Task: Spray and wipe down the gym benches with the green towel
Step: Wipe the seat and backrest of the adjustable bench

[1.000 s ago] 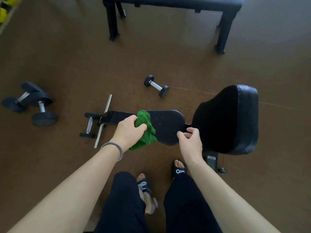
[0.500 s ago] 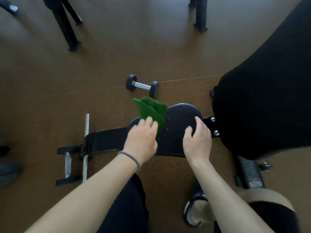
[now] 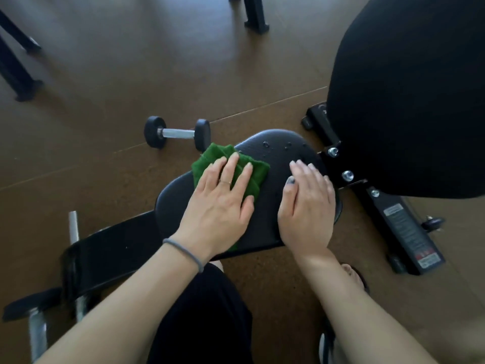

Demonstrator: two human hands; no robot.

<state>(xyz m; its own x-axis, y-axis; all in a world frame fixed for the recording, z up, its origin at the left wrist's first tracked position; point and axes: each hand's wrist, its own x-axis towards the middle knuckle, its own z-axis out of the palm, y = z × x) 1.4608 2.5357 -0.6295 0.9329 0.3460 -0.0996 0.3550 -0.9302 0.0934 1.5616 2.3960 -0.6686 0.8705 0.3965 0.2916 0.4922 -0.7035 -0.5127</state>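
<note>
A low black bench seat pad [image 3: 273, 158] lies in the middle of the view, with drops of liquid on its far end. The green towel [image 3: 210, 160] is spread on the pad's left part. My left hand [image 3: 219, 206] presses flat on the towel with straight fingers. My right hand [image 3: 307, 206] rests flat on the pad's right part, fingers straight, beside the bolts of the bracket. The big black backrest pad [image 3: 409, 95] rises at the right.
A small black dumbbell [image 3: 177, 134] lies on the brown floor just beyond the seat. The bench's frame with steel pegs [image 3: 73, 227] extends to the lower left. Black legs of another bench [image 3: 256, 14] stand at the top, more legs [image 3: 15, 69] at the far left.
My head has come closer to the seat. My left hand went from gripping the bunched towel to pressing it flat on the pad; my right hand moved from the pad's edge onto its top.
</note>
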